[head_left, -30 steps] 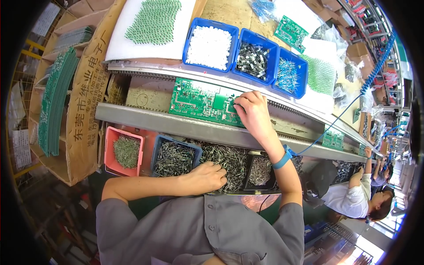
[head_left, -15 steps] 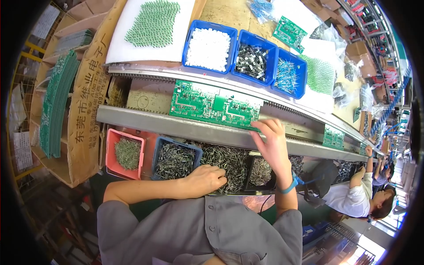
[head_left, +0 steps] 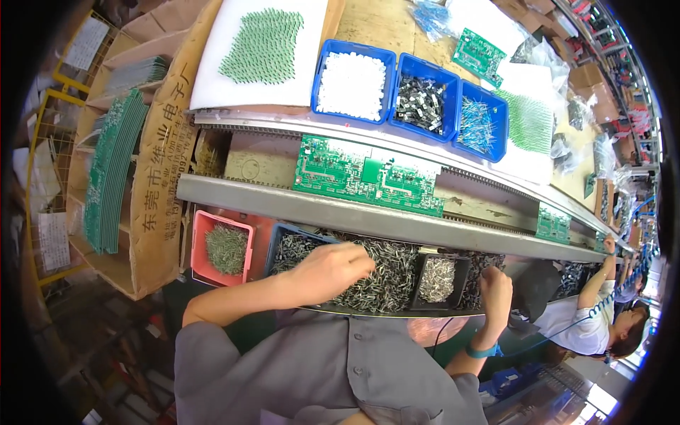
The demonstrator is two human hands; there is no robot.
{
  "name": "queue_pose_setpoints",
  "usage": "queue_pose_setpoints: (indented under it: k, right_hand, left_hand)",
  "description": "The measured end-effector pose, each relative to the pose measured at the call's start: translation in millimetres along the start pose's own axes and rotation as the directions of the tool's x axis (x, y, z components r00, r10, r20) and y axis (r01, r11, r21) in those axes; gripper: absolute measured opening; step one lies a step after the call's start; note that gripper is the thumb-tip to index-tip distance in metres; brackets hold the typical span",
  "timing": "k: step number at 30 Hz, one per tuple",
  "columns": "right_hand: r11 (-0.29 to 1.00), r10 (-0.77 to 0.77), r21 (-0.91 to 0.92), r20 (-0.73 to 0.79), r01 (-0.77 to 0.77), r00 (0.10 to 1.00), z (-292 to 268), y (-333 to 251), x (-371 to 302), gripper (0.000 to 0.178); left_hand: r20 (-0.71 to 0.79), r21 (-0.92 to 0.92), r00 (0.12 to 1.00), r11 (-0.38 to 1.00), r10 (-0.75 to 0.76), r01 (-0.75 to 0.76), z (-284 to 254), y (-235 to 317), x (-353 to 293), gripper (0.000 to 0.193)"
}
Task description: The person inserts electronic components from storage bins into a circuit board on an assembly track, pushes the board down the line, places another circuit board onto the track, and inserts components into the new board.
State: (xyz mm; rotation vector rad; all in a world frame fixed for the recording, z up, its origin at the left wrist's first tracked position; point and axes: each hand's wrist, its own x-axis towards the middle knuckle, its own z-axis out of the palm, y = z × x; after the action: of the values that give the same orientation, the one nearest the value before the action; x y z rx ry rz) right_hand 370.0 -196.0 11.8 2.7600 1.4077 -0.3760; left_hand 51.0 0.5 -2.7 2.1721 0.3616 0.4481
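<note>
My left hand [head_left: 331, 270] is closed, fingertips pinched together, above a heap of small dark metal-legged components [head_left: 386, 280] and beside a blue-grey bin [head_left: 278, 249] of similar parts. What its fingers hold, if anything, is hidden. My right hand [head_left: 496, 290] has curled fingers and hangs at the edge of another heap of dark components [head_left: 473, 283]; I cannot see what is in it. A blue strap [head_left: 482, 350] circles the right wrist. Beyond both hands, a green circuit board [head_left: 368, 176] lies between the rails of the conveyor, touched by neither.
A metal rail [head_left: 283, 209] runs between the boards and the near bins. Close by are a pink bin [head_left: 249, 265] and a black box [head_left: 460, 273] of small parts. Blue bins [head_left: 388, 106] stand beyond. A cardboard rack [head_left: 159, 205] holds stacked boards at left; a person [head_left: 577, 326] works at right.
My right hand has left the board's right end and come down to the parts at right. My left hand has lifted slightly from the dark components. The whole view has shifted.
</note>
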Motion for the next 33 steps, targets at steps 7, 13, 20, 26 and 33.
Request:
queue_pose_setpoints:
  k: [7, 13, 20, 26, 33]
  right_hand:
    - [0.997, 0.071, 0.035, 0.0, -0.071, 0.997, 26, 10, -17, 0.033]
    - [0.995, 0.084, 0.057, -0.015, -0.083, 0.996, 29, 11, -16, 0.029]
    - [0.995, 0.082, 0.059, -0.014, -0.081, 0.997, 29, 11, -13, 0.022]
    - [0.996, 0.065, 0.064, -0.032, -0.063, 0.997, 27, 11, -15, 0.019]
    - [0.999, 0.03, 0.014, -0.064, -0.03, 0.998, 30, 16, -16, 0.014]
  left_hand:
    - [-0.244, 0.062, 0.958, 0.983, -0.153, 0.173, -47, -28, 11, 0.012]
    - [-0.39, 0.205, 0.916, 0.962, -0.088, 0.18, -65, -69, 26, 0.013]
    - [-0.363, 0.327, 0.932, 0.935, -0.009, 0.136, -59, -83, 47, 0.023]
    - [-0.292, 0.434, 0.956, 0.895, 0.034, 0.1, -57, -94, 52, 0.032]
    - [-0.266, 0.449, 0.964, 0.887, 0.013, 0.112, -56, -94, 52, 0.031]
